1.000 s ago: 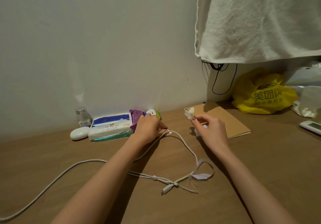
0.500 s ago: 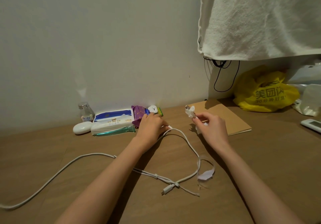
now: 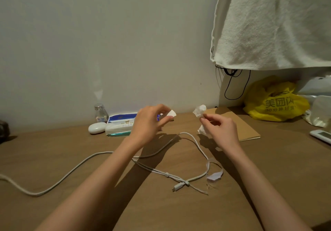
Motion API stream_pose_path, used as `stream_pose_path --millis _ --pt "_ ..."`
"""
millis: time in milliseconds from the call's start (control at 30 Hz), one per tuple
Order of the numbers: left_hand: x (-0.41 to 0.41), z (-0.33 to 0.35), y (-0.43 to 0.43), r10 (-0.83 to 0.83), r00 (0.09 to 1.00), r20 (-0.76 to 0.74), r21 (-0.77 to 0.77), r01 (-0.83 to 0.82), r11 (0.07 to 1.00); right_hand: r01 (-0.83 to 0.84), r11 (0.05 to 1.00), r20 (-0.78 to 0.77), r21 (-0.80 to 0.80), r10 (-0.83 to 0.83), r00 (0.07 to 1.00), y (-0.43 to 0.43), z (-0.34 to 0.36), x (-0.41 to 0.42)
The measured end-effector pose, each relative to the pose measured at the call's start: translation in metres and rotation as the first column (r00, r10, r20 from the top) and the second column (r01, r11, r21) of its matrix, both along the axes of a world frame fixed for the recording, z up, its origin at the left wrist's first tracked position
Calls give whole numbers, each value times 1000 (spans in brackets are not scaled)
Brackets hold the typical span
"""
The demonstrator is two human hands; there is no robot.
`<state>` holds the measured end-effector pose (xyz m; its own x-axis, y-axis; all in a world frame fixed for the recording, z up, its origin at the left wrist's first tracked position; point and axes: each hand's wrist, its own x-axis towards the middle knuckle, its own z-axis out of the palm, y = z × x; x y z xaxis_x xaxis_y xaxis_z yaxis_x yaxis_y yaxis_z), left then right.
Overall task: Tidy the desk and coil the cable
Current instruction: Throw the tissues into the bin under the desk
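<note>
Brown wooden desk against a pale wall, and the white cable sprawls uncoiled across it, from the left edge to a loose loop between the forearms, its plug near the front. Left hand hovers above the desk, pinching a small white scrap; right hand pinches crumpled paper, fingers curled.

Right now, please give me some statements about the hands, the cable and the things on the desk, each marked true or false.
1. The right hand pinches crumpled white paper. True.
2. The left hand grips the white cable. False: it pinches a small white piece; the cable lies loose on the desk.
3. The yellow bag stands left of the tissue pack. False: it stands far to the right.
4. A white towel hangs above the yellow bag. True.
</note>
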<state>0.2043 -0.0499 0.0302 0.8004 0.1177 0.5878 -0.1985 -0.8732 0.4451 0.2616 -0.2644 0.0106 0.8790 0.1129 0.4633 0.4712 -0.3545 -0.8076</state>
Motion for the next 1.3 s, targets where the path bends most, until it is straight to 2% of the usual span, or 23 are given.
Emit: stream_pose_path --millis 133,333,467,600,767,867,1067,1200,1300 --pt "-58 26 9 -7 1000 30 -95 10 995 -189 972 -74 140 201 977 11 18 -37" --pt "-159 37 29 79 993 82 -201 -62 978 -422 880 -39 218 439 897 51 44 -115" --pt "-236 32 46 193 977 92 -200 -172 965 -593 768 -62 240 622 781 83 47 -174" --pt "-316 21 64 333 940 78 -195 -313 929 -738 649 -78 187 758 647 115 43 -235" --pt "-414 -2 82 482 876 29 -183 -470 864 -869 459 -157 187 887 435 154 20 -305" --pt "-466 -27 90 567 824 12 -154 -559 815 -918 347 -207 191 928 308 179 -7 -344" --pt "-539 -94 99 636 765 -101 -206 -642 739 -978 186 -351 93 926 142 212 -70 -398" --pt "-563 -152 102 604 749 -272 -234 -660 714 -989 147 -480 -32 865 144 223 -123 -418" --pt "-569 -207 110 550 715 -432 -214 -674 707 -981 173 -585 -85 788 189 233 -181 -423"
